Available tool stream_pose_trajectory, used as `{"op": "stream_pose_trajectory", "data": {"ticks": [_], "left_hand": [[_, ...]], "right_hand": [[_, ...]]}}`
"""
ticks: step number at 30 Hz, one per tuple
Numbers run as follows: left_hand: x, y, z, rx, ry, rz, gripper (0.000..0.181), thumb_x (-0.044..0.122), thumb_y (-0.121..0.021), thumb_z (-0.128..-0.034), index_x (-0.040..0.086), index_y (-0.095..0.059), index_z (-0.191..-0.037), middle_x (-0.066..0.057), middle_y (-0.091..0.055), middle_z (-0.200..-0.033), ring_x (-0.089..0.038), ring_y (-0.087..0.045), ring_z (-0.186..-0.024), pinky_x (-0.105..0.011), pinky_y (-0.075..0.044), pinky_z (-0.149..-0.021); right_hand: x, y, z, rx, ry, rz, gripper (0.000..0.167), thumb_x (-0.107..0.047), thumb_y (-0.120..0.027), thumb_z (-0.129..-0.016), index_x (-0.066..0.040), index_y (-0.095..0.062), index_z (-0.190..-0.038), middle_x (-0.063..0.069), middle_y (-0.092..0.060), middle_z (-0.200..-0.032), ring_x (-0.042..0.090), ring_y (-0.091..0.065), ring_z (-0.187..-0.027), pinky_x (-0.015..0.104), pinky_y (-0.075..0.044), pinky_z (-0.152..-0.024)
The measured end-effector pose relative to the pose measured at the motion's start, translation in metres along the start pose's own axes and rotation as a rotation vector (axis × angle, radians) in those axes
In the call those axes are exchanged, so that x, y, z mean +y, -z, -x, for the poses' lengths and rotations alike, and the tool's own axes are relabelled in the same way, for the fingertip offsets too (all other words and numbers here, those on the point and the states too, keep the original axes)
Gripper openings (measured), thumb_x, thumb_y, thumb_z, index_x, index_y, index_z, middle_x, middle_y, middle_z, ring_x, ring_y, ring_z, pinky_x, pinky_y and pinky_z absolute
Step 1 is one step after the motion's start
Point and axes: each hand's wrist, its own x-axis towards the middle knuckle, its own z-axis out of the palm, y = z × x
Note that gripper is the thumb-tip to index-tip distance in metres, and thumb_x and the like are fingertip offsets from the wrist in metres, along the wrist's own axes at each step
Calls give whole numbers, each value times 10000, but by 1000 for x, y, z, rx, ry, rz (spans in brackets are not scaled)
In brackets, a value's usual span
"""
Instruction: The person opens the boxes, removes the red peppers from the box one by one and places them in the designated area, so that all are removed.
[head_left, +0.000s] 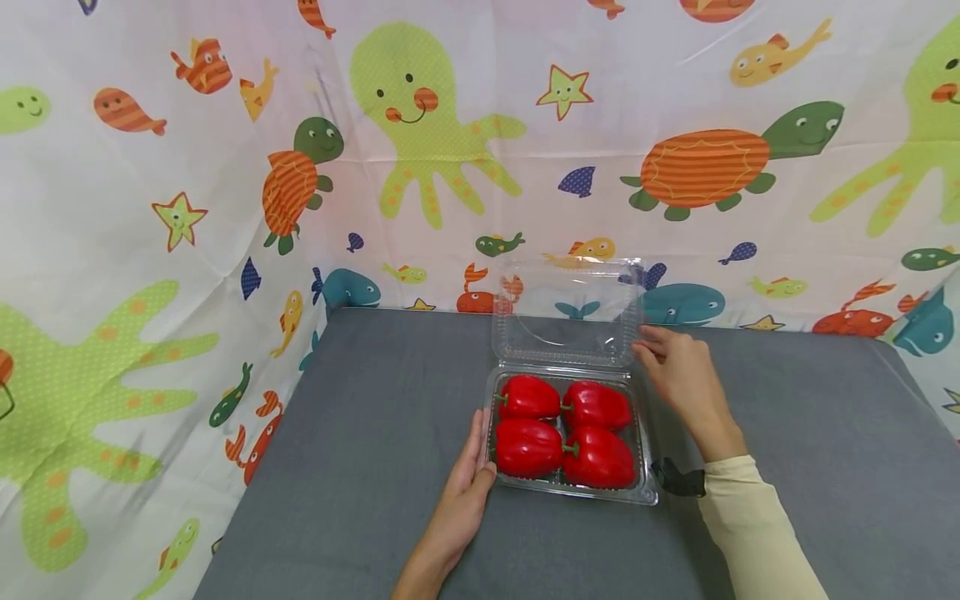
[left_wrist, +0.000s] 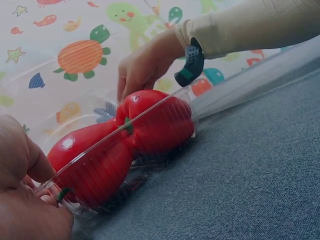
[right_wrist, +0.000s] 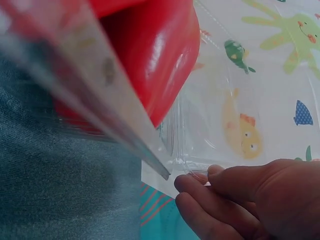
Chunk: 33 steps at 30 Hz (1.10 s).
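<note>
A clear plastic container (head_left: 645, 492) holds several red bell peppers (head_left: 528, 448), with its clear lid (head_left: 562, 333) raised at the back. My left hand (head_left: 459, 500) grips the container's left side; in the left wrist view the thumb and fingers of the left hand (left_wrist: 30, 185) are on its rim beside a pepper (left_wrist: 95, 165). At the lid's right edge, my right hand (head_left: 690, 383) pinches the plastic between thumb and fingers. The right wrist view shows that right hand (right_wrist: 240, 200) at the lid corner, near a red pepper (right_wrist: 160, 60).
A grey cloth (head_left: 375, 417) covers the table under the container. Behind and to the left hangs a white curtain (head_left: 480, 50) printed with sea animals. A dark band (head_left: 678, 479) is on the right wrist, beside the cream sleeve (head_left: 757, 525).
</note>
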Motion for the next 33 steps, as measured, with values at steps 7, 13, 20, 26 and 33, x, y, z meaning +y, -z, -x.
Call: {"op": "stream_pose_trajectory", "data": {"ticks": [7, 13, 20, 26, 33], "left_hand": [[-1, 0, 0, -11, -14, 5, 737, -51, -337, -1094, 164, 2, -1713, 93, -68, -1775, -127, -34, -1628, -229, -198, -1247], [-1, 0, -1, -14, -32, 2, 745, -64, -333, -1088, 164, 3, -1713, 83, -67, -1776, -140, -36, -1630, -256, -198, -1253], [-2, 0, -1, -4, -27, 2, 742, -66, -333, -1090, 170, -8, -1714, 84, -70, -1776, -135, -32, -1628, -215, -186, -1246], [-2, 0, 0, -8, -34, 7, 741, -65, -329, -1090, 172, -6, -1714, 80, -67, -1777, -138, -26, -1629, -227, -177, -1252], [-3, 0, 0, -9, -31, 4, 747, -65, -337, -1088, 179, -11, -1714, 81, -63, -1776, -140, -20, -1630, -233, -182, -1250]], "right_hand": [[3, -2, 1, -32, -6, -1, 498, -122, -691, -1030, 111, -558, -1450, 291, -699, -1261, 486, -692, -1141, 578, -573, -888], [5, -2, 1, -71, -23, -11, 515, -126, -683, -1037, 114, -536, -1468, 296, -676, -1303, 490, -670, -1180, 577, -556, -926], [7, -2, 1, -95, -19, -12, 531, -138, -677, -1041, 110, -519, -1483, 295, -653, -1338, 486, -654, -1206, 575, -544, -946], [9, -3, 0, -135, -42, -8, 582, -166, -676, -1046, 88, -472, -1528, 304, -603, -1399, 498, -618, -1254, 583, -532, -972], [10, -2, 0, -168, -48, 12, 618, -177, -678, -1048, 78, -434, -1555, 313, -570, -1436, 508, -598, -1276, 580, -527, -977]]}}
